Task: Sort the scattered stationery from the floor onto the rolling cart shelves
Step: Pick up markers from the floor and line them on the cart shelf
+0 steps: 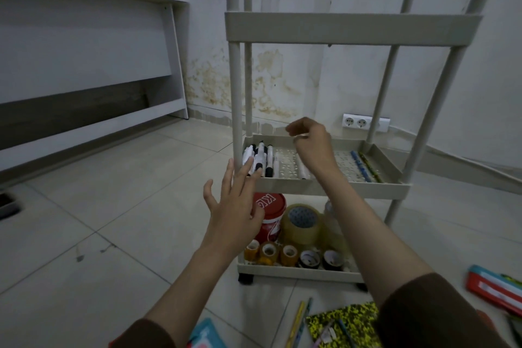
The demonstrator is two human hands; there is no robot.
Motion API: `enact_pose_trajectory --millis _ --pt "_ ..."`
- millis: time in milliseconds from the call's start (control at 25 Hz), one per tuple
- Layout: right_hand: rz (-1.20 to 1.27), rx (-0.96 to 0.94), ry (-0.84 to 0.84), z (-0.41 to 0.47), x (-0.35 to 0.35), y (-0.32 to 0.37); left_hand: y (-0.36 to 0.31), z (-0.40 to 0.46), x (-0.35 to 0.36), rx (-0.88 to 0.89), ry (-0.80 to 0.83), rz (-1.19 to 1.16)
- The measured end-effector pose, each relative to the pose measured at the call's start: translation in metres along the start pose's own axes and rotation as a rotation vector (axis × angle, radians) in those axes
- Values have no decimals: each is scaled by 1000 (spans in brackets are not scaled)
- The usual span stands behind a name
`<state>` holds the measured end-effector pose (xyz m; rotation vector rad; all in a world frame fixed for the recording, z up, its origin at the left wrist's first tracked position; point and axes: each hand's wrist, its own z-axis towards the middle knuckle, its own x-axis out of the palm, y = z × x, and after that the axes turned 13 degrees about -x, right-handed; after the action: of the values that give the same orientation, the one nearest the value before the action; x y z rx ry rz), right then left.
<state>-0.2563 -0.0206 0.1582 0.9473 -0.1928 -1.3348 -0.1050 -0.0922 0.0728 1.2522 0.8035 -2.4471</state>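
Markers (258, 159) lie beneath my left hand (236, 206), fingers spread, empty; right hand (309, 141) over cart shelf (333, 186), fingers curled, grasp unclear.

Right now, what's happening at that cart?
A person is loading the beige plastic rolling cart with stationery. The right hand hovers, fingers curled, over the middle shelf, where black-and-white markers lie at the left and blue and yellow pencils at the right. The left hand is open, fingertips by the cart's front post. Tape rolls and a red tub fill the bottom shelf. A yellow-and-black notebook and loose pencils remain on the floor.
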Motion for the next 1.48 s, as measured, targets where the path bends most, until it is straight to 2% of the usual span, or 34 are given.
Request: enact_pose_trajectory --millis 120,240,320,480,600,680,800,920,1080,1200,1400,1480 --pt "-74 -143 33 -24 -32 1 -10 -12 -11 51 -106 -144" --pt "-79 -215 124 -90 -57 -9 -14 -38 -11 115 -85 -246" --pt "-107 -171 248 -146 -71 -27 -17 -65 -1 168 45 -296" --pt "-149 94 495 -248 -92 -67 -19 -124 37 209 375 -338" --pt "-160 301 593 -304 -109 -88 -18 -163 68 218 636 -255" --pt "-168 404 648 -337 -120 -94 -17 -187 86 316 792 -169" --pt "-177 506 736 -378 -127 -94 -15 -212 101 462 892 -72" --pt "-185 524 815 -400 -129 -89 -11 -219 106 589 974 -38" --pt "-237 534 860 -412 -143 -86 -3 -224 112 696 1017 -69" --pt "-208 510 889 -418 -157 -83 -7 -229 111 701 961 -116" --pt "-350 506 587 -397 -184 -107 -17 -243 105 753 748 -102" --pt "-381 470 557 -382 -193 -121 -21 -243 107 735 678 -113"
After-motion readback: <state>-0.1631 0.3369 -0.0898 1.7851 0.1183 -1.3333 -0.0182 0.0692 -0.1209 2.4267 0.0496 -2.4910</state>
